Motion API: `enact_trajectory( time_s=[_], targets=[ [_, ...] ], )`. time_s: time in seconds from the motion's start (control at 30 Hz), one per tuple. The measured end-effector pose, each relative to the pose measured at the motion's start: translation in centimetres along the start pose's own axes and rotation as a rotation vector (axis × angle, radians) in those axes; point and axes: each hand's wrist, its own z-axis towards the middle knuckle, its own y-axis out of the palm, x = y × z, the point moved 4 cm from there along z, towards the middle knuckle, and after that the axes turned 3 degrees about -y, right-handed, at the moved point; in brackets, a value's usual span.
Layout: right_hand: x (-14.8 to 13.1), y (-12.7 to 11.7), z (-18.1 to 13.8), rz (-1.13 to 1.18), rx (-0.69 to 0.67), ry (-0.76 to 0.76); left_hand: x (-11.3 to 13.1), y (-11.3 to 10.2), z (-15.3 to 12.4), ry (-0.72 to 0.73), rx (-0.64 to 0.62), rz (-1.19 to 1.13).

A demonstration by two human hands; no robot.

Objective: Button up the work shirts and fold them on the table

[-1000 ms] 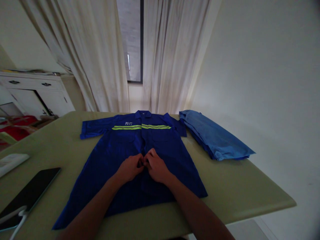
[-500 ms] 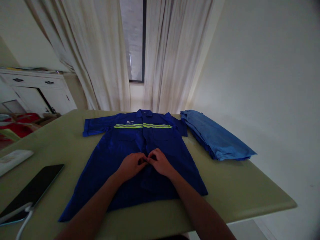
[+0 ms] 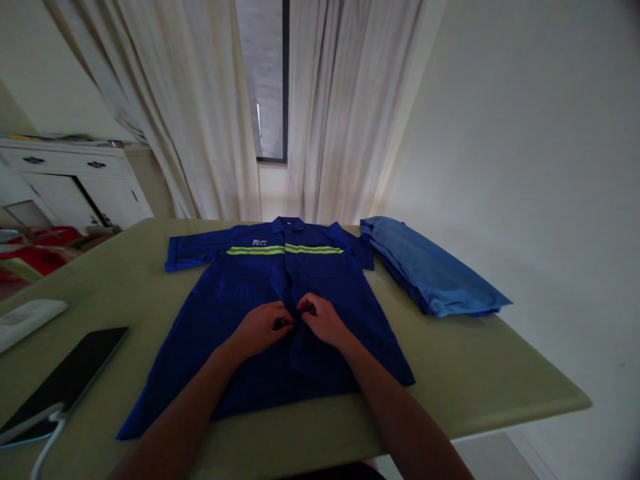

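Note:
A dark blue short-sleeved work shirt lies spread face up, its collar at the far side. Yellow and grey reflective strips run across the chest, with a small white print above the left one. At the front opening, below chest level, my left hand pinches the placket with thumb and fingers. Close on its right, my right hand grips the other edge of the placket, its fingers curled. The fingertips hide any button between them.
A stack of folded blue clothes lies on the right of the green-covered table. At the left are a dark tablet with a white cable and a white object. Curtains hang behind.
My hands have drawn slightly apart at the placket; the right has shifted a little up and right. The fabric between them is lifted, with a fold showing below the right hand.

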Motion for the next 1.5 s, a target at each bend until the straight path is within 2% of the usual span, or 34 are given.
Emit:
enact_trajectory(
  time_s=[0.3,0.47,0.63,0.7,0.77,0.83,0.9,1.0,1.13,1.27,1.4,1.5],
  targets=[
    [-0.2,0.3,-0.1,-0.061,-0.015,-0.016,0.7,0.0,-0.4,0.047,-0.061,0.144],
    [-0.3,0.1,-0.1,-0.068,-0.023,-0.005,1.0,0.3,-0.3,0.032,0.036,0.185],
    [-0.6,-0.9,-0.5,-0.078,0.001,0.032,-0.2,0.5,0.3,-0.075,0.068,0.034],
    [-1.2,-1.1,-0.8,-0.095,-0.086,0.028,-0.9,0.3,0.5,-0.066,0.128,0.038],
    [-2.2,-1.0,-1.6,-0.115,-0.230,0.009,-1.8,0.1,0.5,-0.040,0.224,0.118],
    [-3.8,-0.5,-2.7,-0.179,-0.358,-0.069,-2.8,0.3,0.4,-0.039,0.286,0.225],
    [-5.4,0.2,-4.3,-0.331,-0.418,-0.181,-3.7,0.9,0.2,-0.063,0.282,0.300],
    [-6.8,1.6,-6.8,-0.592,-0.422,-0.289,-4.2,1.7,0.2,-0.104,0.238,0.351],
    [-6.4,3.2,-9.1,-0.739,-0.362,-0.352,-3.5,2.0,0.4,-0.137,0.226,0.414],
    [-5.5,4.2,-10.9,-0.771,-0.306,-0.375,-2.7,2.3,0.2,-0.173,0.164,0.454],
    [-6.8,4.4,-13.5,-0.637,-0.496,-0.408,-1.3,3.0,-1.6,-0.165,0.140,0.464],
    [-9.2,2.7,-14.0,-0.548,-0.565,-0.425,0.6,3.9,-3.9,-0.143,0.128,0.489]
  ],
)
